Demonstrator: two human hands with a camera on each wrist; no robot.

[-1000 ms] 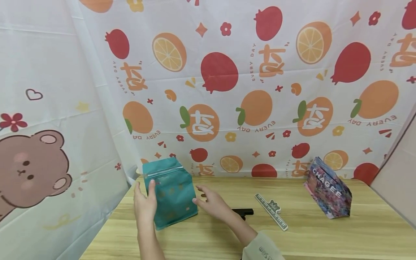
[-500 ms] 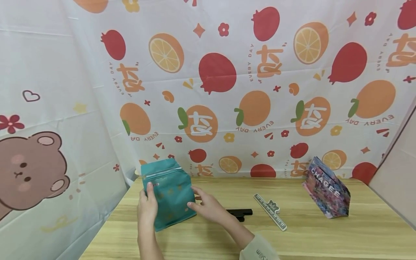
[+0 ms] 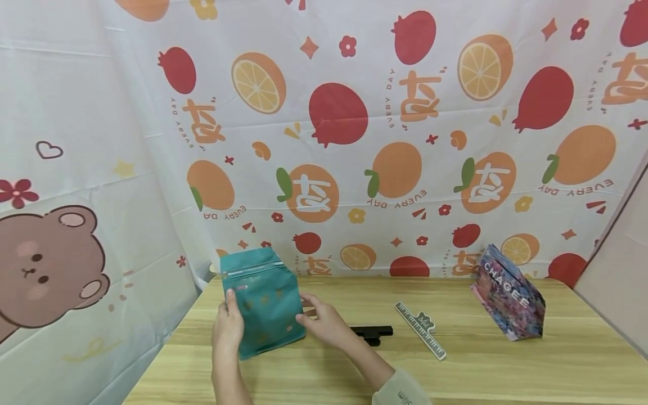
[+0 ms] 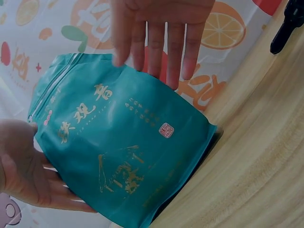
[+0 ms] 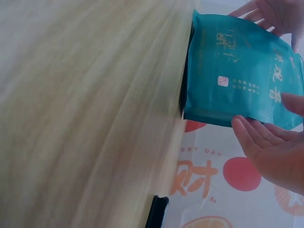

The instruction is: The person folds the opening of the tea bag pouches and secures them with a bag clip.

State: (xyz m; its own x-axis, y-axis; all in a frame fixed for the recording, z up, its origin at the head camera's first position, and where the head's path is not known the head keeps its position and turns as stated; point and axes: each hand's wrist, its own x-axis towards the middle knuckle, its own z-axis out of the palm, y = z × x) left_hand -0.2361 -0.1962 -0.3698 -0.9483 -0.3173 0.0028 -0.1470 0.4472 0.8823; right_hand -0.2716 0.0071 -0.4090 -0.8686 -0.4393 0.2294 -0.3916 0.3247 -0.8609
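A teal zip-top tea pouch [image 3: 265, 304] with gold characters stands on the wooden table, leaning slightly. My left hand [image 3: 228, 329] holds its left side, the thumb on the front and the fingers running behind the edge. In the left wrist view, this left hand [image 4: 28, 171] has its fingertips hidden by the pouch [image 4: 114, 142]. On the other side, my right hand [image 3: 324, 323] has its fingers stretched along the pouch's right edge. The right wrist view shows that right hand [image 5: 270, 147] with straight fingers at the edge and the thumb spread from them.
Right of my right hand lies a black clip [image 3: 377, 332], partly hidden by the arm. Beyond it is a white ruler-like clip [image 3: 420, 331]. A patterned CHAGEE bag [image 3: 508, 298] stands farther right on the table [image 3: 486, 371]. A fruit-print curtain [image 3: 385, 225] hangs behind.
Both hands have come in from slightly apart to the pouch's sides. The left thumb now lies lower on its front. The pouch stays about where it was.
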